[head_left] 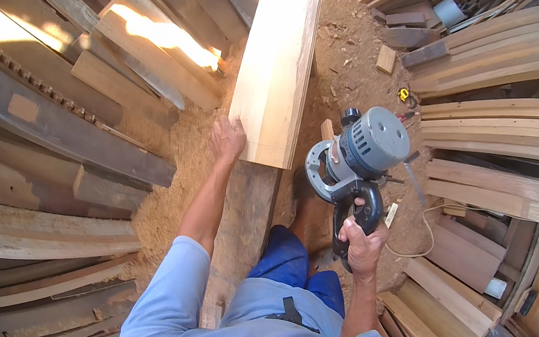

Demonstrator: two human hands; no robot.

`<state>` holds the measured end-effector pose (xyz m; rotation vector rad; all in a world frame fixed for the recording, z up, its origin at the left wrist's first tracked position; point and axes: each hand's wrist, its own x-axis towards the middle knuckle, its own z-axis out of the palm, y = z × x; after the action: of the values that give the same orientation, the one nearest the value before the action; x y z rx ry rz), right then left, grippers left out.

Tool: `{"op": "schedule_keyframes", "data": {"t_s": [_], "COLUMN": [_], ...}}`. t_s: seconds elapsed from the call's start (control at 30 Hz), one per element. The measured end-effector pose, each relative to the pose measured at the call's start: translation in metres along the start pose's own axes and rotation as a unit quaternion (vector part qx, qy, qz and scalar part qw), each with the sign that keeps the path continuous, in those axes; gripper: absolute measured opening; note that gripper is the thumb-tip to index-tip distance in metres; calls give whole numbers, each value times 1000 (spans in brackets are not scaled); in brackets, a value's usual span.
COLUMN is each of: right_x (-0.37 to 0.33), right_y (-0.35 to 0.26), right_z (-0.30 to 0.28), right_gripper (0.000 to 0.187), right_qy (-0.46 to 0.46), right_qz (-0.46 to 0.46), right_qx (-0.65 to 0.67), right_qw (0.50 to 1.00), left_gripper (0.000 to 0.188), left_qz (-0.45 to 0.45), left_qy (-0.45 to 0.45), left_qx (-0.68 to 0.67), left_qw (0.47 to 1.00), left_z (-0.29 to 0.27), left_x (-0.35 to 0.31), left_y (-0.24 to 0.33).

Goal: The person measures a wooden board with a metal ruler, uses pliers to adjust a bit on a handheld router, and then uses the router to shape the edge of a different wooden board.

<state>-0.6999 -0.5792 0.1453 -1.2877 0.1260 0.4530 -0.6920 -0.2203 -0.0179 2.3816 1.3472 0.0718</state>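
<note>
Generally, timber surrounds the work on both sides. At far left, weathered planks (90, 187) lie in overlapping layers, a row of small notched blocks (37, 79) running along one grey plank and bright sunlight crossing others. Next come pale wood shavings (172, 202), spread over the floor. The left hand (228, 139) touches the left edge of a pale wooden board (274, 70) close to its near end; its fingers lie on the edge, but whether it closes around the underside cannot be told. The board lies lengthwise on a narrow, dark timber counter (245, 221), extending away from the person, whose blue shorts (301, 258) show right of the counter. Farther right, the right hand (362, 243) grips the black handle of a handheld router (360, 154), held clear of the board with its ring-shaped base turned leftward. Beyond it on the floor lies a yellow tape measure (403, 94). Toward the upper right, a pale bucket-like container (449, 12) sits among offcuts; its contents cannot be made out. A thin beige cord (429, 236) loops toward stacked boards (512, 129) at far right.
</note>
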Motion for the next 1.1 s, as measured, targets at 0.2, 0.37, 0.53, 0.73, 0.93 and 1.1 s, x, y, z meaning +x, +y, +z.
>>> {"op": "schedule_keyframes", "data": {"t_s": [0.2, 0.37, 0.53, 0.73, 0.93, 1.1], "right_x": [-14, -24, -38, -67, -79, -82], "right_y": [37, 59, 83, 117, 170, 187], "right_z": [5, 18, 27, 64, 82, 90], "right_gripper": [30, 29, 30, 30, 27, 23], "right_qy": [4, -10, -5, -6, -46, -30], "right_qz": [-6, -28, -38, -47, -84, -75], "right_qx": [8, -26, -98, -159, -217, -213], "right_qw": [1000, 999, 994, 986, 971, 974], "left_gripper": [41, 39, 40, 39, 38, 37], "left_qz": [7, 8, 8, 12, 31, 26], "left_qy": [10, 17, -2, 12, 42, 38], "left_qx": [-1, 8, 3, -8, -25, -32], "left_qw": [1000, 1000, 1000, 1000, 998, 998], "left_z": [2, 9, 5, 7, 11, 10], "left_x": [3, 9, 6, 7, 10, 8], "left_y": [-2, -12, -12, -17, -19, -20]}}
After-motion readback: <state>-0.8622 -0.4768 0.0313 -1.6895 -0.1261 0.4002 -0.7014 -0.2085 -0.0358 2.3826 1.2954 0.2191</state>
